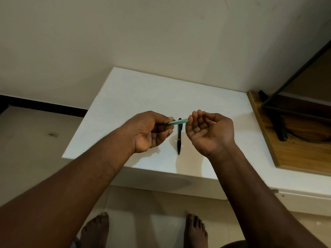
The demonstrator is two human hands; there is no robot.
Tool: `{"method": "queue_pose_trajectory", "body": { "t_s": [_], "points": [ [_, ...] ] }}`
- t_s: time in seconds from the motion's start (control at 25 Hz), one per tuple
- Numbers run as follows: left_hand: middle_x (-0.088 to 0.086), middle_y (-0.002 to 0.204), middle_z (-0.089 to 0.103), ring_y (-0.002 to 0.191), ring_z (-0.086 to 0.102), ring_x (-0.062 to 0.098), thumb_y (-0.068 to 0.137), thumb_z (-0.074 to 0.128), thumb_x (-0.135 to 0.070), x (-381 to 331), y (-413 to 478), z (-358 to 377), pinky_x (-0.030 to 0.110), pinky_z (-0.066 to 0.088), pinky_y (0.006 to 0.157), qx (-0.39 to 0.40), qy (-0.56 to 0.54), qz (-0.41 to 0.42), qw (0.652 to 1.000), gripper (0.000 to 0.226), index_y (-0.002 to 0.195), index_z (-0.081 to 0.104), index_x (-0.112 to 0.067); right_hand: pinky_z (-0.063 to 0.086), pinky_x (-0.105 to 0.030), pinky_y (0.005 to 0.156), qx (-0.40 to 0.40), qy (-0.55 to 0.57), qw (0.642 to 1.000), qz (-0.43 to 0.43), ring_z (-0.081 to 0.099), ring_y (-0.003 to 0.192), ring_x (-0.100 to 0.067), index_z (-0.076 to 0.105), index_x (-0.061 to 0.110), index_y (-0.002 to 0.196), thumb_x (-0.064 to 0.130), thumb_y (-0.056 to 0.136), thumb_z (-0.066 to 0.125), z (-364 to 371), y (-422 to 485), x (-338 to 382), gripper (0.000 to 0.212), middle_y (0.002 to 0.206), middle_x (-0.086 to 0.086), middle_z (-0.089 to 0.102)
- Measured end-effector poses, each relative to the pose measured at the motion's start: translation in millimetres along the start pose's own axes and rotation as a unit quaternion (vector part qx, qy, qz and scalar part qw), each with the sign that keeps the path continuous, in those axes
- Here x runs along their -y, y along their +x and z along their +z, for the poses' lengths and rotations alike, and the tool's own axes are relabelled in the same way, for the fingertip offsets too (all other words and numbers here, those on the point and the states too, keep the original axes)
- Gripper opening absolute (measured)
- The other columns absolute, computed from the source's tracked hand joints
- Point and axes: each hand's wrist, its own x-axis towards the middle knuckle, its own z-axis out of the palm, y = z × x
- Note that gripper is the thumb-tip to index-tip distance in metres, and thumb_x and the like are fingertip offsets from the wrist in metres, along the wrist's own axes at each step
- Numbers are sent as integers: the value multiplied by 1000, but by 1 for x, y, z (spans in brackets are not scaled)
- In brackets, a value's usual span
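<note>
My left hand [152,130] pinches one end of a short green stick-like piece [179,121] between thumb and forefinger, holding it level above the white table [136,97]. The free end of the green piece points right and reaches the fingertips of my right hand [207,130]. That hand is turned palm up with its fingers loosely curled and nothing in it. A black pen [179,138] lies on the table below and between both hands, its tip toward me.
A wooden board [295,154] with a dark metal stand [281,126] on it sits at the table's right end. The wall runs behind the table. My bare feet [195,231] stand on the tiled floor below the table's front edge.
</note>
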Motion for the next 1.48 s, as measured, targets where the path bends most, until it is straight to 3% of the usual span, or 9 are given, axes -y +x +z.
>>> {"method": "queue_pose_trajectory", "body": {
  "t_s": [0.28,0.48,0.6,0.76,0.88,1.0,1.2,1.32,1.48],
  "points": [
    [7,72,75,55,69,11,88,79,-14,-4,1,-3,18,55,46,19,-51,17,998,14,97,79,-4,40,-23,54,14,-133,991,9,52,50,-13,63,12,89,21,100,53,3,5,-7,18,64,-1,61],
    [7,75,76,56,70,12,86,82,-17,-2,1,-4,20,56,47,28,-47,17,998,11,80,85,-8,26,-23,44,19,-334,941,-46,25,45,-9,62,16,89,25,99,65,6,5,-15,13,56,6,40],
    [6,76,77,56,70,12,86,82,-19,-2,1,-4,21,56,48,26,-47,21,998,12,85,85,-8,29,-25,46,25,-413,905,-99,28,48,-10,72,14,92,22,97,68,8,4,-20,11,66,1,49],
    [6,80,77,56,69,12,86,81,-20,-2,-1,-2,21,56,49,28,-49,35,998,31,114,79,-7,36,-19,45,46,-459,873,-157,46,41,-1,79,18,96,4,93,59,8,1,-23,24,86,-1,76],
    [7,78,77,55,68,12,86,82,-19,-2,-2,-1,21,57,50,19,-47,44,998,32,114,78,-5,39,-11,45,43,-477,852,-212,54,42,6,80,19,91,4,94,62,7,0,-22,23,78,12,77],
    [8,78,77,55,68,13,85,83,-18,-1,-2,-1,22,57,50,5,-45,58,997,28,108,78,-3,43,-15,58,25,-499,831,-247,56,48,10,82,20,93,7,94,67,5,3,-23,20,80,14,77],
    [9,80,76,56,69,12,84,85,-17,-1,-1,0,21,57,51,-2,-50,76,996,29,108,78,-2,39,-7,46,32,-477,841,-255,54,44,8,83,15,93,3,94,64,5,3,-22,23,84,6,80],
    [8,76,77,56,70,10,85,83,-16,-3,0,-2,21,58,51,-6,-80,79,994,24,104,78,-2,37,-16,44,33,-457,854,-246,48,39,2,83,15,91,10,95,64,5,4,-17,20,94,-2,84],
    [9,74,78,55,70,11,87,82,-14,-10,5,-10,20,59,53,-56,-133,122,982,17,96,78,-1,34,-29,57,41,-432,868,-242,52,42,6,82,18,94,24,93,70,3,4,-5,12,96,0,85]
  ]
}}
